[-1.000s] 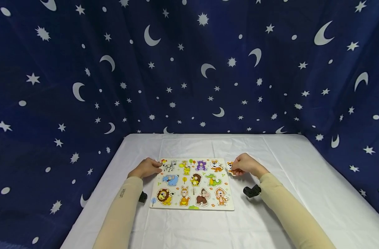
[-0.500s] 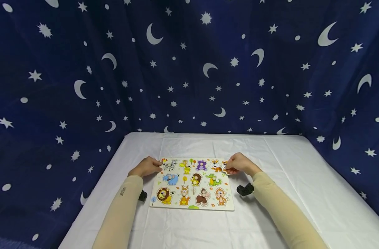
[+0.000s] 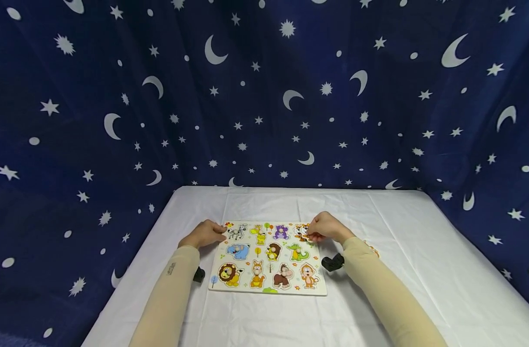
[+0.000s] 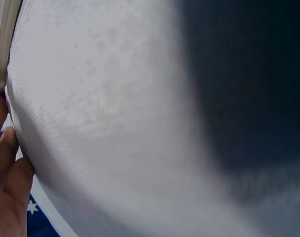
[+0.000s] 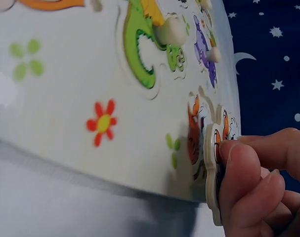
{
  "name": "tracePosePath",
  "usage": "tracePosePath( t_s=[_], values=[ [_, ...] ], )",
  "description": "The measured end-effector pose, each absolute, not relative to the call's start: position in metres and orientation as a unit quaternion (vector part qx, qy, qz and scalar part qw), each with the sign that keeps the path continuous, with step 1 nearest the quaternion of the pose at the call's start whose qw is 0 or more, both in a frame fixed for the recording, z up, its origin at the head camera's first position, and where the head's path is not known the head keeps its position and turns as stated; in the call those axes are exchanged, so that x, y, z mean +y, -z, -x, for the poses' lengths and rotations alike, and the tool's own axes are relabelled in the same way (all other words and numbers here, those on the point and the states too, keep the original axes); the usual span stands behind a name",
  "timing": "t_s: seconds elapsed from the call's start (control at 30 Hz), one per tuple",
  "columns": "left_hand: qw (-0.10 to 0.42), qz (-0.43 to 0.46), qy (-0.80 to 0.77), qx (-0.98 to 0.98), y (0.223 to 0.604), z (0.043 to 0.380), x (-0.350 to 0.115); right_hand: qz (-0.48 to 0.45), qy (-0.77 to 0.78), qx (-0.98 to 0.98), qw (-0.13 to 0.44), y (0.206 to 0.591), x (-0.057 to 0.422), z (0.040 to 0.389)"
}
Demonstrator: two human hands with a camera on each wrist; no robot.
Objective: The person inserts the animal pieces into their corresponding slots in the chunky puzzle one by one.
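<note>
My right hand [image 3: 329,226] pinches a wooden tiger puzzle piece [image 5: 212,158] between thumb and fingers. It is tilted on edge, close over the tiger's place at the board's top right corner, and the fingers hide much of its face. The animal puzzle board [image 3: 290,289] lies flat on the table. At the board's upper left edge, beside the zebra [image 3: 236,232], my left hand [image 3: 203,234] rests with its fingertips touching the edge. The left wrist view shows only a few of these fingers [image 4: 17,177] at the far left.
Other animals with knobs sit in the board, among them the crocodile [image 3: 296,251] and purple hippo [image 3: 281,232]. A small orange-and-white thing [image 3: 372,249] shows partly behind my right sleeve. White cloth [image 3: 260,323] covers the table; a starry blue curtain [image 3: 264,72] hangs behind.
My right hand has moved left with the tiger piece, from beside the board's right edge to over its top right corner. The orange-and-white thing has come into view. My left hand has stayed put.
</note>
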State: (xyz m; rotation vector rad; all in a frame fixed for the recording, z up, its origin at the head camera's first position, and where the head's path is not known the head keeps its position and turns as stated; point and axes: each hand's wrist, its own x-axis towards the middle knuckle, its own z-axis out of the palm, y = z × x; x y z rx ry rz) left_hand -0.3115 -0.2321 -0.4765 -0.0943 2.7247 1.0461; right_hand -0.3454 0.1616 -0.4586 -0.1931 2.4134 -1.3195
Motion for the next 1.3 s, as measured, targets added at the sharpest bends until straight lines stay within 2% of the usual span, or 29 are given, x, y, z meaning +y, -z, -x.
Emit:
tracePosePath(
  t_s=[0.67, 0.9, 1.3],
  values=[
    [0.102, 0.026, -0.353, 0.930, 0.483, 0.308, -0.233, 0.054, 0.490, 0.847, 0.199, 0.470, 0.141, 0.350],
    [0.104, 0.049, -0.351, 0.929, 0.487, 0.312, -0.232, 0.053, 0.493, 0.845, 0.202, 0.471, 0.141, 0.348],
    [0.101, 0.037, -0.353, 0.930, 0.483, 0.314, -0.229, 0.047, 0.491, 0.847, 0.197, 0.471, 0.141, 0.348]
  ],
)
